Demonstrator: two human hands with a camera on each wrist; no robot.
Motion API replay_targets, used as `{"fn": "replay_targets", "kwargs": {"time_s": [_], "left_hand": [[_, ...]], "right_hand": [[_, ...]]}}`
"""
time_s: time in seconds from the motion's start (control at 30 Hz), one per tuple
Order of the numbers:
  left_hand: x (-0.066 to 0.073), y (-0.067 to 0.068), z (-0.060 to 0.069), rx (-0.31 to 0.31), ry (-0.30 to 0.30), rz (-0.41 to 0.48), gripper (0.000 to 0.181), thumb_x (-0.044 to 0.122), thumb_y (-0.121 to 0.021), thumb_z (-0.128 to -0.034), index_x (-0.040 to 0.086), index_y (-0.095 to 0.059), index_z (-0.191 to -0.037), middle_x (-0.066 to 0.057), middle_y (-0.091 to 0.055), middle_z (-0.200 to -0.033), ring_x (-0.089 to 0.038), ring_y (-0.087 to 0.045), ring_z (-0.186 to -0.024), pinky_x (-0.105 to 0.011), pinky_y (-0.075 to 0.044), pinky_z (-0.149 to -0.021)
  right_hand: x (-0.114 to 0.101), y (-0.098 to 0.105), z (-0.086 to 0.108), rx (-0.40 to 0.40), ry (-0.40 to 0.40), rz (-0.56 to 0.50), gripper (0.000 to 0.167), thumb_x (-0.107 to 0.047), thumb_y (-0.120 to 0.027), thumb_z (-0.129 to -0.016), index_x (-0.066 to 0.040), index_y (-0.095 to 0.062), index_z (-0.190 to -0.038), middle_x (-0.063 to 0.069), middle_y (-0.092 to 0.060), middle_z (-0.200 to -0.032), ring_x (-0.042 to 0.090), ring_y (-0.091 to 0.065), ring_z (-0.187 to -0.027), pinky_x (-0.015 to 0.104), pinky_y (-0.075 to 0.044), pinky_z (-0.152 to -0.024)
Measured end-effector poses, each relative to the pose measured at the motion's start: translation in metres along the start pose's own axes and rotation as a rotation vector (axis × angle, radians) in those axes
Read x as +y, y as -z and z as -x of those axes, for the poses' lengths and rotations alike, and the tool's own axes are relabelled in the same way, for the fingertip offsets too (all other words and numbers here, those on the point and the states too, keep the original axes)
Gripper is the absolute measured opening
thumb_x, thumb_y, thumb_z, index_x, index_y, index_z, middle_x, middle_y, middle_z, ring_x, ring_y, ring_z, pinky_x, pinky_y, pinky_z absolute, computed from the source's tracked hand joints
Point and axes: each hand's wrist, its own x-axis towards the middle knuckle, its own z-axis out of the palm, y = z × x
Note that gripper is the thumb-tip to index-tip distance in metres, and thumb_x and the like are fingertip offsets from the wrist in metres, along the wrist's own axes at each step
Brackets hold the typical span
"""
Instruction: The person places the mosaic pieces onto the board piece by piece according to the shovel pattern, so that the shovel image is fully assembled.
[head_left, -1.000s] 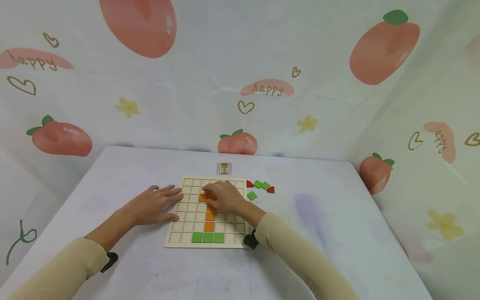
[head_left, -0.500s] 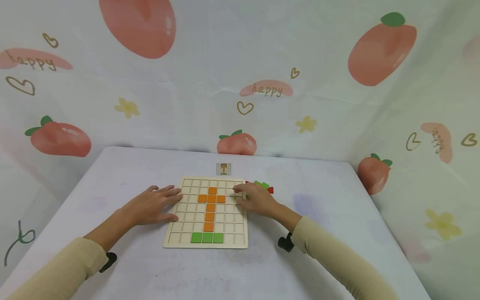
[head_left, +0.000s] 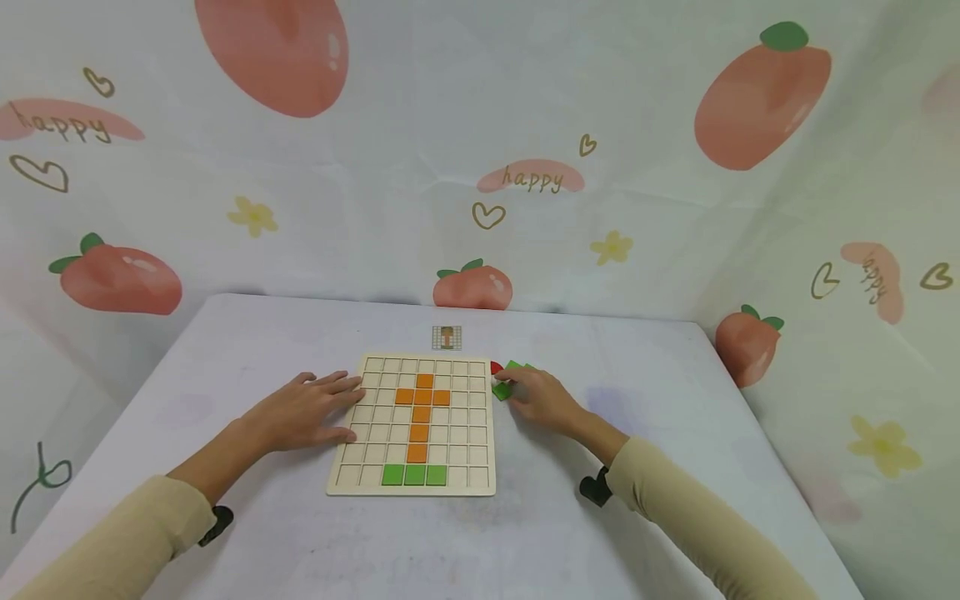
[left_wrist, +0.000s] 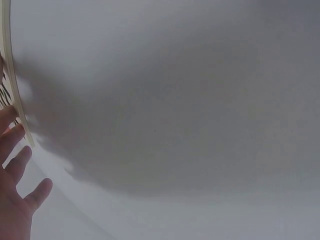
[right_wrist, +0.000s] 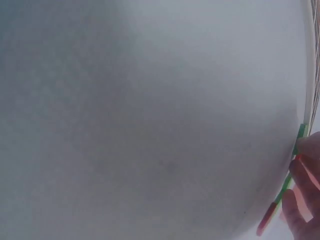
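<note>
The board (head_left: 459, 433) is lying flat on the near half of the table, its grid facing up and squared towards the person, probably so that every row is within easy reach. Seven orange tiles (head_left: 419, 433) are forming a cross in its cells, and three green tiles (head_left: 415, 475) are sitting side by side in the nearest row, centred under the cross's foot, as though giving it a base. Each tile is filling its own cell, so the grid itself is likely keeping the lines straight.

The left hand (head_left: 303, 411) is resting at the board's left edge, its fingers spread and loose, the tips touching the rim and grasping nothing; I am taking that as light steadying, to stop the board sliding.

Just beyond the right edge, the right hand (head_left: 542, 400) is bending its fingers over the loose green tiles (head_left: 502, 392), with a red piece (head_left: 496, 367) lying close to the rim. Whether those fingers are pinching a tile or only touching it, I cannot tell, even from the wrist view. The spare pieces are lying on that side, presumably handy for that hand.

Past the far edge, a small card (head_left: 447, 337) is lying with a gridded picture, perhaps placed there to be staying in sight. Behind the table (head_left: 420, 550), a fruit-printed cloth (head_left: 390, 167) is hanging.
</note>
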Motion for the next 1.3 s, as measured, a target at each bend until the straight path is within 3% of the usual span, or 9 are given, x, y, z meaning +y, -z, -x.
{"fn": "replay_targets", "kwargs": {"time_s": [0.57,0.93,1.13,1.3], "left_hand": [[-0.001,-0.002,-0.001,0.000,-0.004,-0.014,0.068,0.057,-0.063,-0.0903,0.007,-0.061,-0.136,-0.013,-0.056,-0.142,-0.038,-0.050,-0.132,-0.059,-0.045,-0.094],[-0.001,-0.002,0.000,-0.003,-0.002,-0.007,0.068,0.058,-0.063,-0.0905,0.008,-0.061,-0.137,-0.012,-0.056,-0.143,-0.038,-0.050,-0.132,-0.060,-0.045,-0.094],[-0.001,-0.001,0.000,0.006,-0.006,-0.008,0.067,0.057,-0.063,-0.0905,0.008,-0.062,-0.136,-0.013,-0.057,-0.142,-0.038,-0.050,-0.132,-0.059,-0.045,-0.094],[-0.001,0.000,0.000,0.008,-0.007,-0.004,0.067,0.057,-0.063,-0.0902,0.008,-0.062,-0.136,-0.013,-0.057,-0.142,-0.038,-0.051,-0.131,-0.059,-0.046,-0.093]], "right_hand": [[0.004,-0.004,-0.004,0.002,-0.043,-0.008,0.034,0.004,-0.073,-0.084,-0.005,-0.070,-0.117,0.005,-0.073,-0.106,0.019,-0.065,-0.094,0.042,-0.053,-0.088],[0.006,0.000,-0.006,0.006,0.003,-0.016,0.031,0.001,-0.073,-0.086,-0.004,-0.069,-0.117,0.004,-0.073,-0.102,0.020,-0.067,-0.094,0.044,-0.052,-0.089],[0.005,0.001,-0.012,0.027,0.031,-0.056,0.031,-0.001,-0.075,-0.086,-0.002,-0.068,-0.116,0.005,-0.073,-0.106,0.020,-0.067,-0.094,0.040,-0.053,-0.087],[-0.004,-0.004,-0.024,0.024,-0.003,-0.052,0.034,-0.005,-0.075,-0.087,-0.002,-0.067,-0.120,0.007,-0.073,-0.109,0.019,-0.067,-0.096,0.039,-0.053,-0.088]]}}
